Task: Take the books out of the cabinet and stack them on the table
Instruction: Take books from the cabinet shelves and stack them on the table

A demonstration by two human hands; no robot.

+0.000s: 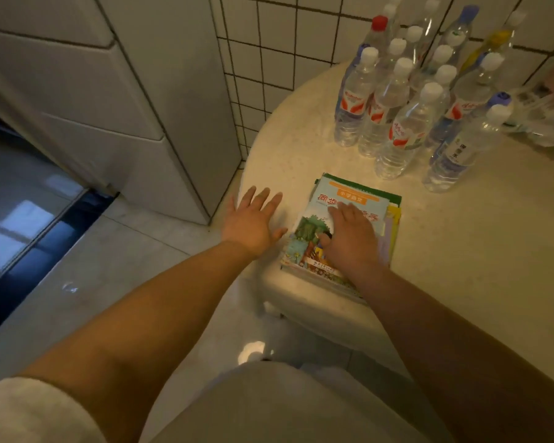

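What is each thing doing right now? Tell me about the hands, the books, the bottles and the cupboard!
Left hand: open, fingers spread, empty, beside the books.
Right hand: flat on the top book.
Books: stacked near the table edge, a bit uneven.
Bottles: upright, capped, clustered behind the books.
Cupboard: closed on the faces in view.

Looks like someone's home, probably a dining corner: white tiled wall [269, 43], pale drawer cabinet [135, 100], round cream table [461, 251] crowded with water bottles [397, 123], glossy floor tiles [109, 266].
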